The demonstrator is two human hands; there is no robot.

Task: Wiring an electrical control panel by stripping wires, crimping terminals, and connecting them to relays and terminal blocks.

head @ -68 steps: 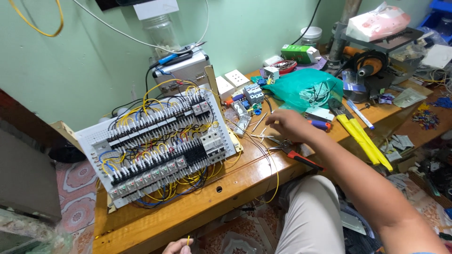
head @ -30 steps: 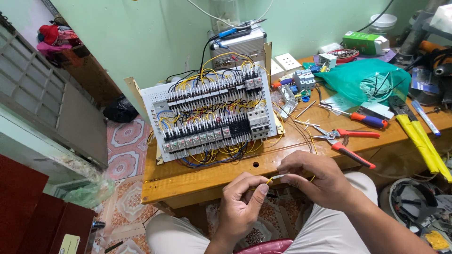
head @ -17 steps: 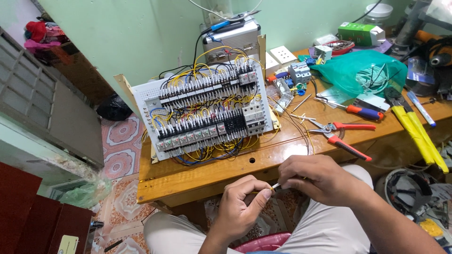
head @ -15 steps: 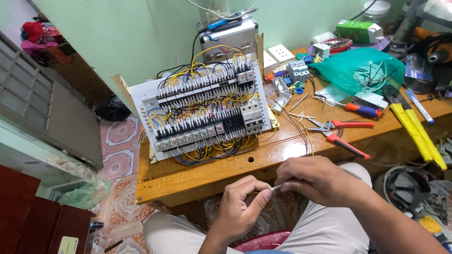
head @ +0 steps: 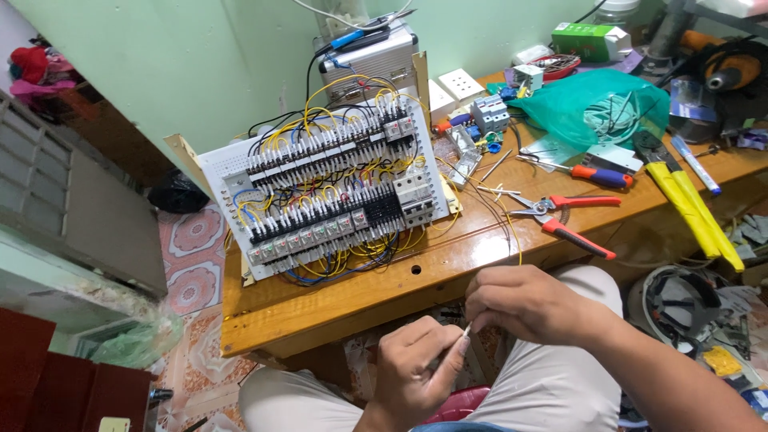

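Observation:
My left hand [head: 416,370] and my right hand [head: 532,304] meet over my lap, just below the front edge of the wooden table [head: 336,300]. Both pinch the end of a thin yellow wire [head: 510,228] that runs up from my right hand onto the table. A small pale piece sits between the fingertips of the two hands; what it is cannot be told. Behind them, a white wiring panel [head: 328,188] with rows of terminal blocks and yellow and black wires leans on the table.
Red-handled pliers [head: 568,216], a red-and-blue screwdriver [head: 596,174], a yellow-handled tool [head: 692,208] and a green plastic bag [head: 596,104] lie on the right of the table. A grey case [head: 372,56] stands behind the panel. A helmet [head: 680,308] rests on the floor at right.
My right hand left the table's tools and came down to my lap with the yellow wire. My left hand rose to meet it, and both now pinch the wire end.

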